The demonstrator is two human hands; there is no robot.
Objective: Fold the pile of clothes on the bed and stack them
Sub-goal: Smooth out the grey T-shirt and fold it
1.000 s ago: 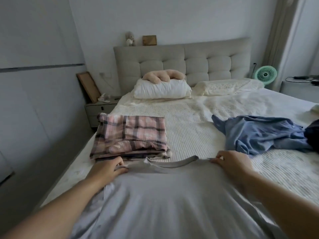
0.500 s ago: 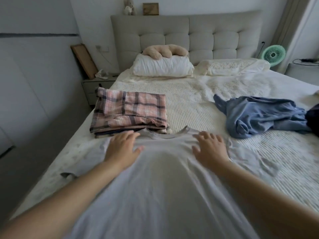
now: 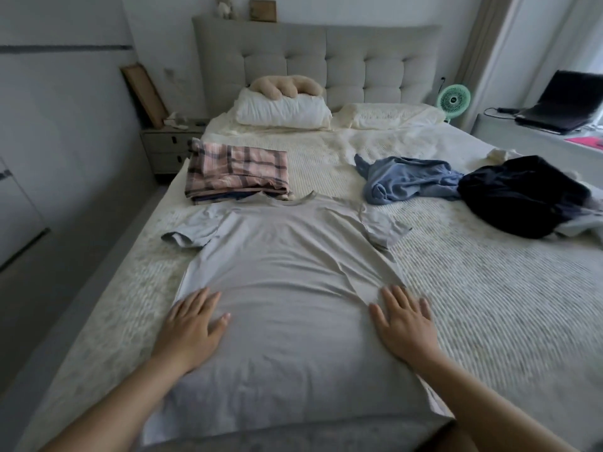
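Your hands have slid down the pale grey short-sleeved T-shirt (image 3: 287,288) from its collar to its lower body. A second ago both gripped the shoulders by the neckline; half a second ago they lay flat just below it. Now your left hand (image 3: 192,327) presses flat on the shirt's left edge, fingers straight and spread, gripping nothing. Your right hand (image 3: 406,321) lies the same way on the right edge, released and flat, with a ridge of creases running up and away from its fingertips.

That sweep has spread the shirt face down on the cream textured bedspread (image 3: 489,305), sleeves out to either side and collar far ahead of your fingertips. It looks nearly smooth enough to fold; the wrinkle beside your right hand is what remains, I judge.

The folded pink plaid stack (image 3: 238,174) sits well ahead of your left hand, just beyond the collar, touching or overlapping it. Ahead and to the right of your right hand, the crumpled blue shirt (image 3: 408,181) and the dark navy garment (image 3: 522,197) lie unfolded, so much of the task is left.
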